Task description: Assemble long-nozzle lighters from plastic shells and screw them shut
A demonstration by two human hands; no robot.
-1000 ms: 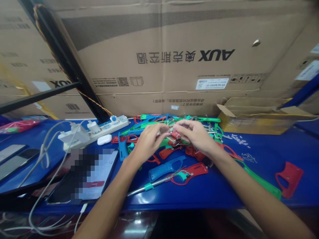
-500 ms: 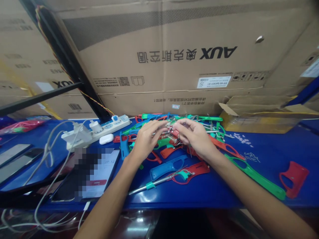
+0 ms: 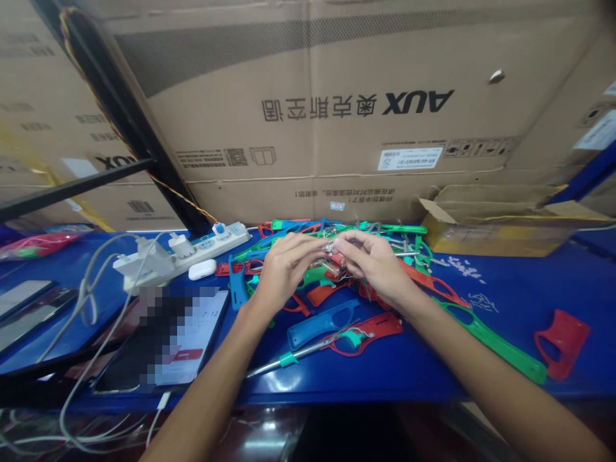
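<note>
I see a blue table point(image 3: 433, 372) backed by big cardboard boxes point(image 3: 337, 128). The nearest one is printed "AUX" upside down beside a row of Chinese characters, with a white label too small for me to read.

Above the middle of the table, over a pile of plastic handles point(image 3: 337, 295), a small red and metal part point(image 3: 335, 258) is held between both hands. The left hand point(image 3: 282, 266) pinches it with fingers curled close, and the right hand point(image 3: 378, 263) is closed on its other side.

A blue handle point(image 3: 320, 324) and a thin metal rod with a teal collar point(image 3: 289, 358) lie just in front of the pile. A long green handle point(image 3: 495, 343) runs off to the right, near a lone red handle point(image 3: 561, 340).

To the left are a white earbud case point(image 3: 202, 269), a power strip point(image 3: 192, 249) with chargers plugged in, and a phone point(image 3: 163, 346). An open small box point(image 3: 505, 224) sits at the back right.
</note>
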